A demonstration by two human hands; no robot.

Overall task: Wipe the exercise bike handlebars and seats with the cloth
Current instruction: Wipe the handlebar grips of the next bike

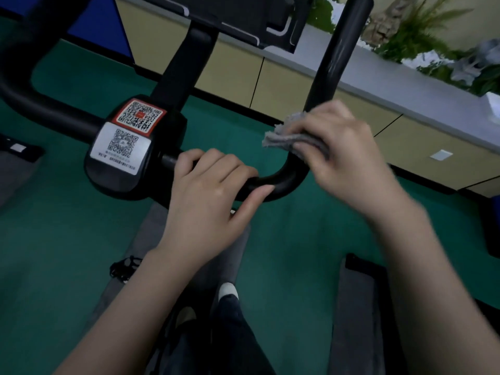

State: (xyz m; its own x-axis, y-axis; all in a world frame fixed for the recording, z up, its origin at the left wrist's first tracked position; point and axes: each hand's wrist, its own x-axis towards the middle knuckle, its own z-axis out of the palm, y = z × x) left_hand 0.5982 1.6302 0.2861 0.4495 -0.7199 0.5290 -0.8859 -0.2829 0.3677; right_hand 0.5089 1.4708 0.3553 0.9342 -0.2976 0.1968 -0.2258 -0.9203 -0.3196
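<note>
Head camera, looking down over the bike: your right hand (341, 147) clamps a folded grey terry cloth (292, 138) around the black tubular steel handlebar (281, 182), just above the bend where the right-hand bar turns upward. Your left hand (211, 185) curls over the horizontal run of the same bar, fingers on top and thumb beneath, bracing it beside the black plastic centre housing (119, 182), which carries a red-bordered QR sticker (139, 116) and a white QR label (121, 147). A green carpeted floor (54, 253) lies below, and a grey-topped planter ledge with leafy plants (422, 41) runs along the far wall. No seat shows in this view.

The right hand is motion-blurred, so the stroke appears under way. To do it well, keep the cloth wrapped fully round the tube, not only across its face, and carry it up the riser to the tip. Twist your wrist so the hidden back of the bar gets covered. Then work through the inside of the bend, and shift your left hand so the patch beneath it is wiped too.
</note>
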